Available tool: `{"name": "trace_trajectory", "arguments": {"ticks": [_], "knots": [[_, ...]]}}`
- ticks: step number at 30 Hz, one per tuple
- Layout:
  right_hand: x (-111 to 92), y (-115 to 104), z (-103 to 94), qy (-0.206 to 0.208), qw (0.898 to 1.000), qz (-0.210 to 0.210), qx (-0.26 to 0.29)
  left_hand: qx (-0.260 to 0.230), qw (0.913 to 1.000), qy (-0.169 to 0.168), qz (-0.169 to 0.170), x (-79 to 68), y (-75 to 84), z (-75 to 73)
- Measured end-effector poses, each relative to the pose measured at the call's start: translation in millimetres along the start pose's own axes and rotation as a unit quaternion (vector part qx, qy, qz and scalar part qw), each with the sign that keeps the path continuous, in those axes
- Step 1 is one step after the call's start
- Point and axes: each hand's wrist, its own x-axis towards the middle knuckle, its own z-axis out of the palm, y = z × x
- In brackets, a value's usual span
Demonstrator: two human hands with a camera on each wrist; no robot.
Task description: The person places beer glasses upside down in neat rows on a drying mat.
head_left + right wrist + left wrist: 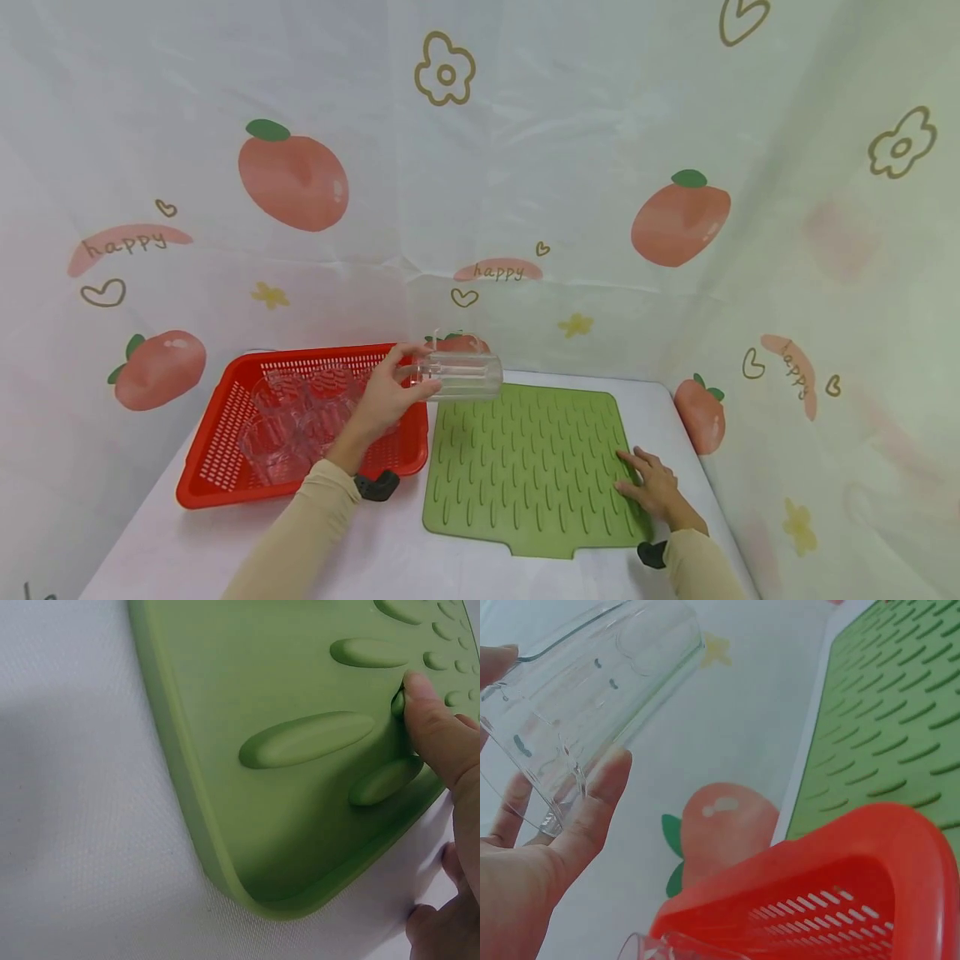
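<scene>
My left hand [390, 392] holds a clear mug [468, 377] near one end, thumb and fingers spread around it. The mug lies sideways in the air, above the gap between the red basket [416, 454] and the green drying mat [525, 467], with a thin handle-like loop on its upper side. In the left wrist view, the mug [622, 667] tilts upward away from the palm. My right hand [654, 487] rests at the mat's right edge. Its thumb [431, 724] touches the ridged top, while other fingers lie outside the rim.
Several clear cups [273, 442] stand in the red basket at the left. The mat lies flat on the white tabletop [405, 550], a tab at its front. Printed fabric walls [525, 167] enclose the back and sides.
</scene>
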Motion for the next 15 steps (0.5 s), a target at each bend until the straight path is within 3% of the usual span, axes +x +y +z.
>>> {"name": "trace_trajectory", "arguments": {"ticks": [6, 15], "knots": [[0, 0, -0.7, 0.003, 1.000, -0.006, -0.003, -0.034, 0.9994, -0.006, 0.006, 7.0, -3.5, 7.5], [0, 1, 0.3, -0.002, 1.000, 0.000, 0.003, -0.023, 0.9997, 0.007, 0.008, 15.1, -9.0, 18.5]]}}
